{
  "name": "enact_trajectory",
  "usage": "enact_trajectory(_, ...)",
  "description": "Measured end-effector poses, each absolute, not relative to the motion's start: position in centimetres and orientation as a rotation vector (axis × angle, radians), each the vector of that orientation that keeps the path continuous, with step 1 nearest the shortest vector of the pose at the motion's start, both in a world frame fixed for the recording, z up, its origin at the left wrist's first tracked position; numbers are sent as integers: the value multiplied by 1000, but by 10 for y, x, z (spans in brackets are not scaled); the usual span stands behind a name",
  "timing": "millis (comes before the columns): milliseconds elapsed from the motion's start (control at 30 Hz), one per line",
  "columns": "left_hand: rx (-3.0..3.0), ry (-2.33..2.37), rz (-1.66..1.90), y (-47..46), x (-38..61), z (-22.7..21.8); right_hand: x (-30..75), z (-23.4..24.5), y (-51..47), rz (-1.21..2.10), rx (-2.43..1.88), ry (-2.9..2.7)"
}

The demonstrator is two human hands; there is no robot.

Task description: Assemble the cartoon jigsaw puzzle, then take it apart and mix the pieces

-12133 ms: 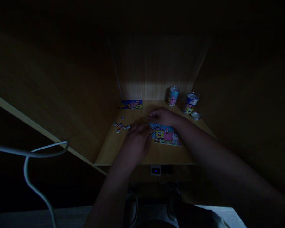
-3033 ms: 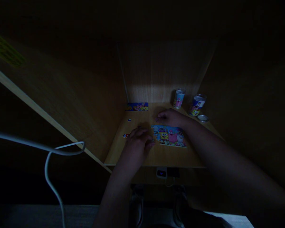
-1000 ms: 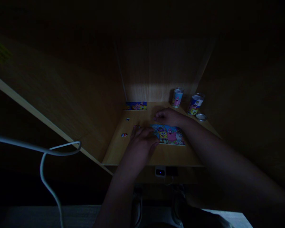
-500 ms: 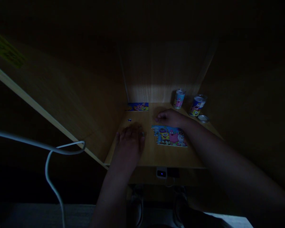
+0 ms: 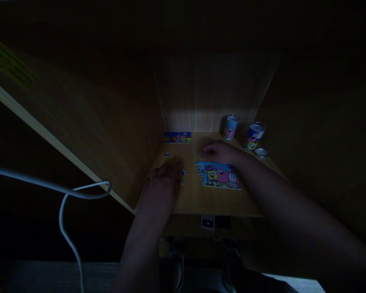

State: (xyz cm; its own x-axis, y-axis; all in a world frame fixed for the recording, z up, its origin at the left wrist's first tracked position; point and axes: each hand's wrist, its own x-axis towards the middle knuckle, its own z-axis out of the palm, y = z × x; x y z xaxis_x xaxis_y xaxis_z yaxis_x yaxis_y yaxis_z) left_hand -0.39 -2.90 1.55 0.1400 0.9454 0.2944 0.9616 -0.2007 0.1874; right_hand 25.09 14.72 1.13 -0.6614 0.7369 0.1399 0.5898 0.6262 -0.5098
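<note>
A cartoon jigsaw puzzle (image 5: 218, 175), mostly assembled, lies on a small wooden desk (image 5: 201, 199) in a dim booth. My left hand (image 5: 160, 189) rests palm down on the desk's left part, fingers spread, beside a few loose pieces (image 5: 180, 174). One more loose piece (image 5: 166, 154) lies farther back. My right hand (image 5: 218, 151) sits just behind the puzzle's top edge with its fingers curled; whether they hold a piece is hidden in the dark.
A printed picture card (image 5: 177, 137) lies at the back left. Two cartoon-printed tins (image 5: 230, 127) (image 5: 253, 136) and a round lid (image 5: 261, 152) stand at the back right. Wooden walls close in on three sides. A white cable (image 5: 64, 195) hangs at left.
My left hand has drawn away from the puzzle's left edge, moving left and toward me, uncovering a few loose pieces. My right hand has stayed put.
</note>
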Motion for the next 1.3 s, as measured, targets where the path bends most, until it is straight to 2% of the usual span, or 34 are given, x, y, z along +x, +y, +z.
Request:
enact_trajectory(233, -2184, -2092, -389, -27, -2, 17, 252, 8, 150, 617, -1070, -2511)
enact_trajectory(433, -2167, -2085, -449, -21, -12, 12, 252, 9, 150, 613, -1066, -2508)
enact_trajectory(733, -2260, -2193, -1053, -18, -20, 12, 252, 12, 148, 619, -1046, -2516)
enact_trajectory(933, -2291, -2102, -1367, -12, -22, 3, 252, 12, 147, 614, -1055, -2524)
enact_trajectory(1133, -2464, -1840, -1228, -4, -16, 0, 251, 14, 145, 610, -1069, -2513)
enact_trajectory(1300, -2447, -1919, -1167, -4, -13, 0, 250, 13, 145, 631, -1077, -2512)
